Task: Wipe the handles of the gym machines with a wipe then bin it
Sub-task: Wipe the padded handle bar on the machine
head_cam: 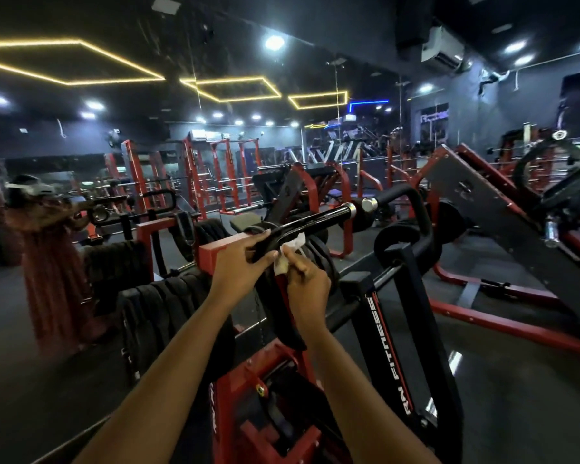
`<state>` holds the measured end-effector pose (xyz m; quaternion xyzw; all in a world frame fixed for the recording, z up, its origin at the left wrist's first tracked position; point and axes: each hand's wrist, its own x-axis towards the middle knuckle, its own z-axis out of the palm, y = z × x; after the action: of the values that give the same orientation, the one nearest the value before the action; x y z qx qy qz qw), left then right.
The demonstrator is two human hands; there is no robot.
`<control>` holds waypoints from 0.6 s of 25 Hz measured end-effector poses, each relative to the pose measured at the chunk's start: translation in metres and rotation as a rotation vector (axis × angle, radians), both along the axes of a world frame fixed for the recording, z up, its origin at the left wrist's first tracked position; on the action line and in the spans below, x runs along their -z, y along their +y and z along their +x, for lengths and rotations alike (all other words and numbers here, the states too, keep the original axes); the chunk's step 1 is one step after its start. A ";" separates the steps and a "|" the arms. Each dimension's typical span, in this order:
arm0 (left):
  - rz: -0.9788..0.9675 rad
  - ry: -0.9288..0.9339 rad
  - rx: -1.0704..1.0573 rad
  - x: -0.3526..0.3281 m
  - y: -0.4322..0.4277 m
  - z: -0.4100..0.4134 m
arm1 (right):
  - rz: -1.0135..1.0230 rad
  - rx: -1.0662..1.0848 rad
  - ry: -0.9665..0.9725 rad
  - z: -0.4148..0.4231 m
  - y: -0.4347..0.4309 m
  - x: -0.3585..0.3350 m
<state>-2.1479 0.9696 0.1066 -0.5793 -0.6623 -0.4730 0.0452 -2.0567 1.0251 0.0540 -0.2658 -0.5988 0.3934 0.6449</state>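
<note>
At the near end of the black handle (315, 219), the left hand (240, 259) has its fingers curled round the bar and steadies it. Just beyond that hand, on the underside of the handle, lies the white wipe (287, 254). The right hand (307, 283) pinches it between thumb and fingers and presses it up against the bar. The wipe is crumpled, and part of it hangs below the handle.

The wiping is under way, by my reading, and far from finished. The wipe touches only the near part of the handle. Nothing shows whether the long stretch from there to the chrome cap (350, 206) at the far end has been cleaned. The part of the bar under the left hand's fingers cannot be reached until that hand shifts.

To the right of the handle a second black bar (412, 199) curves over the same machine. It appears to be another grip, with no wipe on it. Behind the handle stand many more red-framed machines, and their handles would also need wiping.

The last step is not yet done, since the wipe is in use. No bin can be seen anywhere around the handle.
</note>
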 end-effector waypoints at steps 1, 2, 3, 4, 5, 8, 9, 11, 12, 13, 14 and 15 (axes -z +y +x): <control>0.015 -0.084 0.030 0.005 -0.004 -0.002 | 0.070 -0.028 -0.056 0.005 -0.005 0.004; 0.035 -0.167 0.044 0.012 -0.007 -0.003 | 0.142 -0.047 -0.106 0.010 -0.008 0.008; 0.044 -0.241 0.042 0.022 -0.013 -0.004 | 0.215 -0.055 -0.152 0.016 -0.010 0.015; 0.044 -0.307 0.039 0.034 -0.018 -0.003 | 0.279 -0.060 -0.202 0.023 -0.012 0.022; 0.042 -0.368 0.048 0.046 -0.023 0.000 | 0.325 -0.060 -0.258 0.031 -0.013 0.031; 0.070 -0.508 0.083 0.073 -0.028 0.009 | 0.407 -0.025 -0.396 0.053 -0.015 0.044; 0.089 -0.533 0.086 0.078 -0.027 0.012 | 0.436 0.029 -0.400 0.056 -0.014 0.040; 0.131 -0.568 0.082 0.082 -0.025 0.014 | 0.522 0.123 -0.376 0.047 -0.012 0.019; 0.157 -0.594 0.079 0.083 -0.025 0.016 | 0.584 0.133 -0.393 0.038 -0.014 0.008; 0.182 -0.623 0.080 0.085 -0.025 0.018 | 0.651 0.123 -0.447 0.029 -0.018 0.002; 0.199 -0.655 0.084 0.085 -0.025 0.020 | 0.704 0.108 -0.525 0.023 -0.020 0.004; 0.203 -0.693 0.085 0.086 -0.026 0.022 | 0.728 0.087 -0.604 0.021 -0.021 0.012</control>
<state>-2.1255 0.9431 0.0210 -0.4042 -0.5633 -0.7061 -0.1441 -2.0354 1.0044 0.0419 -0.1497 -0.8469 0.0358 0.5090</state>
